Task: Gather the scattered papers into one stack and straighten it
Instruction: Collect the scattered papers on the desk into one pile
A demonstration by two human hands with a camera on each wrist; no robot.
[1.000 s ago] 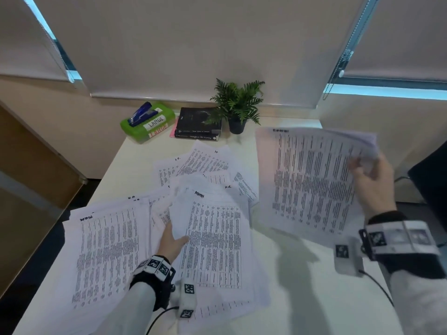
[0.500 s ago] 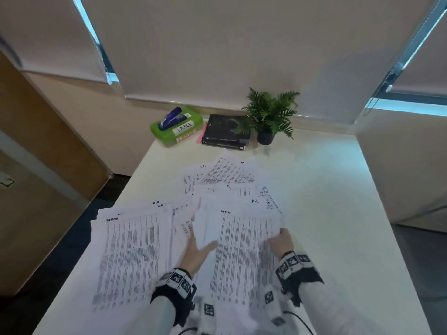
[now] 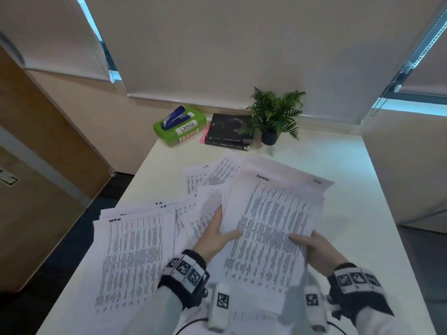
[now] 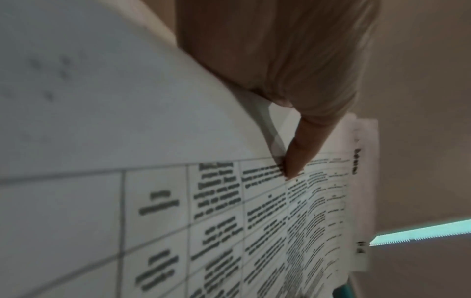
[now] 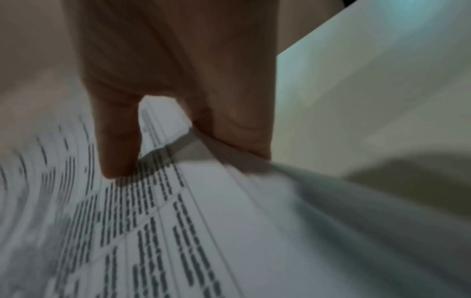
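Note:
Both hands hold a bundle of printed papers (image 3: 271, 228) over the middle of the white table (image 3: 362, 194). My left hand (image 3: 221, 234) grips its left edge, thumb on top and fingers beneath. My right hand (image 3: 308, 243) grips its right edge the same way. In the left wrist view the left thumb (image 4: 295, 161) presses on the printed sheet (image 4: 229, 211). In the right wrist view the right thumb (image 5: 117, 153) lies on the top sheet (image 5: 178, 231), with fingers under the edge. A second pile (image 3: 133, 250) lies at the left, and more loose sheets (image 3: 205, 177) lie fanned behind.
At the table's far edge stand a green box (image 3: 169, 136) with a blue stapler (image 3: 174, 117) on it, black books (image 3: 229, 134) and a small potted fern (image 3: 275, 117). A wooden door (image 3: 36, 165) flanks the table's left side. A low wall (image 3: 411, 165) borders the right.
The right hand brought its raised bundle down from the right onto the central pile. Now both hands grip the merged bundle, which has shifted right and farther away.

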